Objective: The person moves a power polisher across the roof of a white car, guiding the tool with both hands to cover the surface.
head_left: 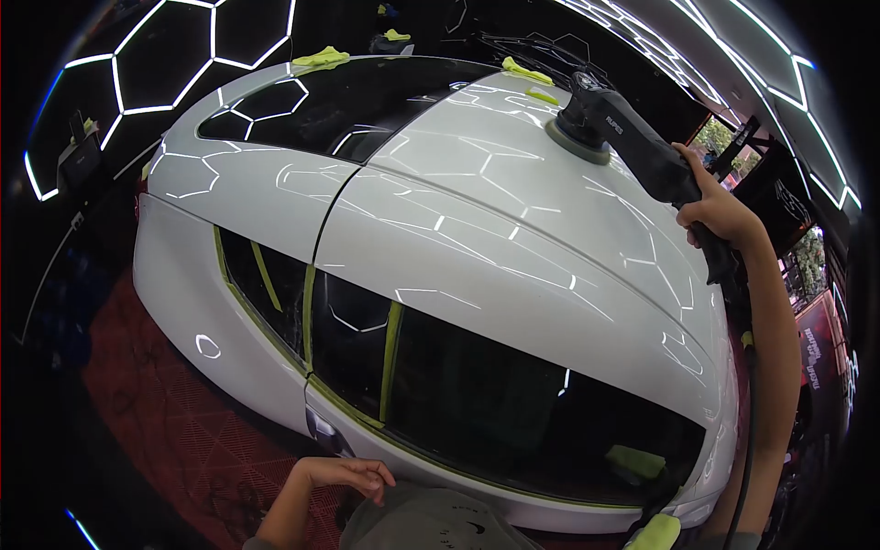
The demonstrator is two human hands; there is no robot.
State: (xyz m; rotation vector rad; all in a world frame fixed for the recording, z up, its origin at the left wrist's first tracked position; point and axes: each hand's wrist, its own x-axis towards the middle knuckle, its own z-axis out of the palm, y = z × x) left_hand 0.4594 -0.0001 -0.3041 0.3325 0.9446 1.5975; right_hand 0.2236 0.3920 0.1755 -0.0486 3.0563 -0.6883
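My right hand (720,213) is wrapped round the rear handle of a black polisher (632,137). The machine's round, greenish pad (577,147) rests against the roof (477,174) of a white car. Loosely bent, my left hand (353,475) is near my body and the car's side, below the door handle (323,431); it appears to hold nothing. Yellow-green masking tape (390,362) runs along the trim of the side windows (513,403). A power cord (752,412) hangs down beside my right arm.
Yellow-green cloths lie on the car: one (321,58) by the rear glass, another (524,70) on the far roof side. A further yellow-green cloth (655,533) is at bottom right. Red tiled flooring (174,431) shows at left. Hexagonal lights (165,55) cover dark walls.
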